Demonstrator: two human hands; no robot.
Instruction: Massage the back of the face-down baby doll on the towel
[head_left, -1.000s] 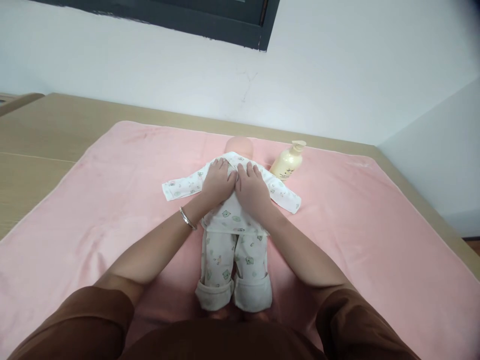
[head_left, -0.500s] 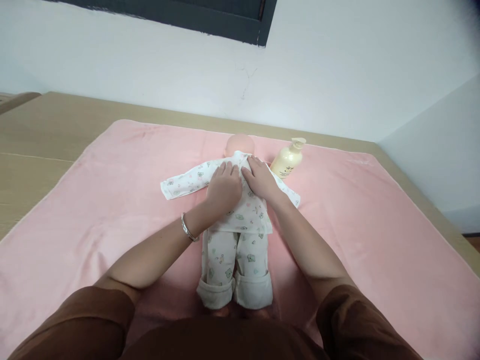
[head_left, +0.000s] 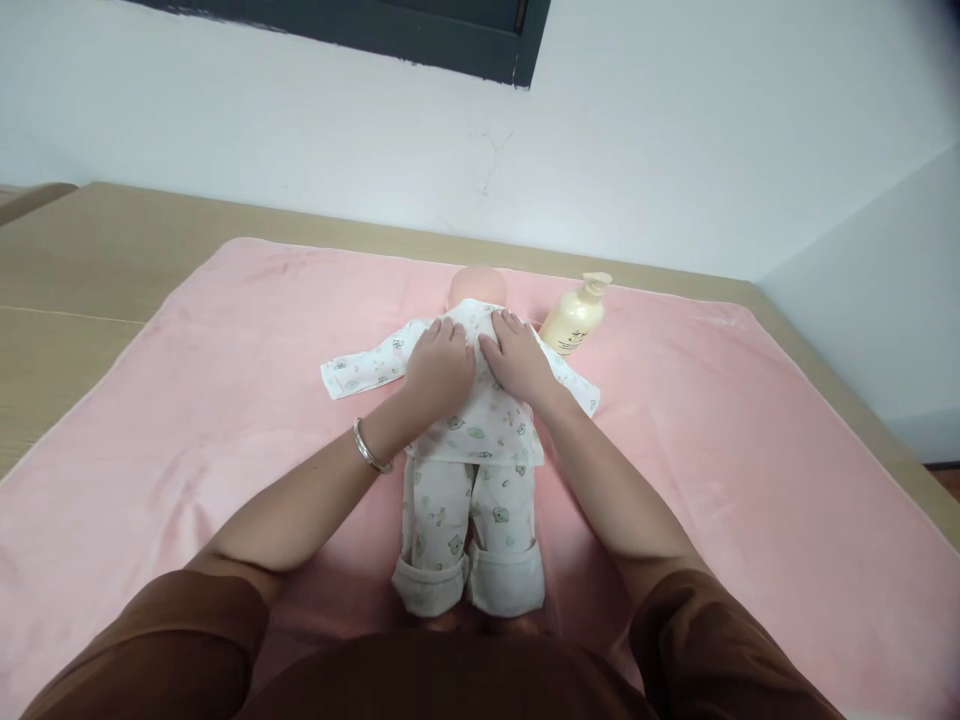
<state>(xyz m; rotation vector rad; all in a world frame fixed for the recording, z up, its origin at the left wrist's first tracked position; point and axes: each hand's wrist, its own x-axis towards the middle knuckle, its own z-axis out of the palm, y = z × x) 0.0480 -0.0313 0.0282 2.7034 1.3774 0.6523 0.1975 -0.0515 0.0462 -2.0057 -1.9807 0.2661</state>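
A baby doll lies on a pink blanket, its bald head [head_left: 478, 285] toward the wall. It wears a white patterned top [head_left: 480, 430] with sleeves spread to both sides, and matching trousers [head_left: 502, 510] with rolled-up cuffs. My left hand [head_left: 441, 365] rests on the upper left part of the top, palm down, a silver bracelet [head_left: 367, 447] on the wrist. Beside it my right hand [head_left: 519, 355] lies on the upper right part, fingers stretched and thumb apart. Neither hand is wrapped round anything.
A cream pump bottle [head_left: 576, 318] stands on the blanket right of the doll's head. The pink blanket [head_left: 720, 420] covers much of the wooden table [head_left: 150, 225]. Behind is a white wall [head_left: 337, 140] with a dark frame [head_left: 450, 40].
My left hand has shifted slightly left on the top. My right hand has barely moved. The cloth near the doll's neck has spread a little wider.
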